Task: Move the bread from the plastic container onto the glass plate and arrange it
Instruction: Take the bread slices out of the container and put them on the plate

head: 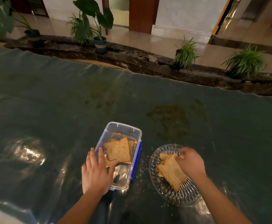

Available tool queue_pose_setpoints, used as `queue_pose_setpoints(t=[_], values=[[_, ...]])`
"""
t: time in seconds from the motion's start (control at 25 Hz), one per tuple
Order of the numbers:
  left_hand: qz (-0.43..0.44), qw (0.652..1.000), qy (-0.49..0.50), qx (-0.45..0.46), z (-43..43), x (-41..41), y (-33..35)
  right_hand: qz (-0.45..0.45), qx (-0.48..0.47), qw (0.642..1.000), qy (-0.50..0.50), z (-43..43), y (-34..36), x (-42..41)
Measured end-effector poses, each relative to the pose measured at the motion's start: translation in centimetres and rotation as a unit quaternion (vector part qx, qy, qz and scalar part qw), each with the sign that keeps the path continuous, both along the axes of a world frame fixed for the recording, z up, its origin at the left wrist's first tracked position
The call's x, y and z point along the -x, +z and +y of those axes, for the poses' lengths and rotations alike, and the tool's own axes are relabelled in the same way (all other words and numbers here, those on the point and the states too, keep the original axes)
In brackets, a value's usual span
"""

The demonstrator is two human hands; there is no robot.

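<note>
A clear plastic container with blue clips sits at the centre of the table, with a few brown bread slices lying flat in its far half. My left hand rests on the container's near-left wall, fingers spread over the rim and thumb inside. To the right stands a cut-glass plate holding stacked bread slices. My right hand is over the plate's far side, its fingers pinched on the far edge of the top slice.
A dark green glossy plastic sheet covers the table, with crumbs scattered between container and plate. Beyond the table's far edge runs a dark stone ledge with potted plants. A brownish stain marks the sheet behind the plate.
</note>
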State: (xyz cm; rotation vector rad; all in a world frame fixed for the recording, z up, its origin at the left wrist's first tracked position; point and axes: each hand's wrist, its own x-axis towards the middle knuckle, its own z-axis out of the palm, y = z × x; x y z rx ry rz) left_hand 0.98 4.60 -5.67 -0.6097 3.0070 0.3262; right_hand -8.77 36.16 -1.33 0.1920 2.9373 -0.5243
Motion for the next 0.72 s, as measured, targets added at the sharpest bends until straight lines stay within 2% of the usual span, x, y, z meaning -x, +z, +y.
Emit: queue_pose_setpoints(t=[0.12,0.24,0.4,0.52,0.72], values=[[0.003,1.000,0.000,-0.007,0.0,0.1,0.0,0.068,0.077,0.986,0.134,-6.8,2.6,1.4],[0.004,1.000,0.002,-0.010,0.0,0.0,0.1,0.069,0.096,0.958,0.262,-14.5,3.7,3.4],[0.000,1.000,0.003,-0.009,-0.2,0.1,0.0,-0.028,-0.042,0.929,0.365,-20.6,2.0,5.6],[-0.001,1.000,0.003,-0.009,-0.2,0.1,-0.3,-0.065,-0.142,0.905,0.396,-21.9,-0.1,6.2],[-0.002,1.000,0.001,-0.001,-0.2,0.3,-0.6,-0.054,-0.183,0.894,0.405,-22.4,-2.3,7.0]])
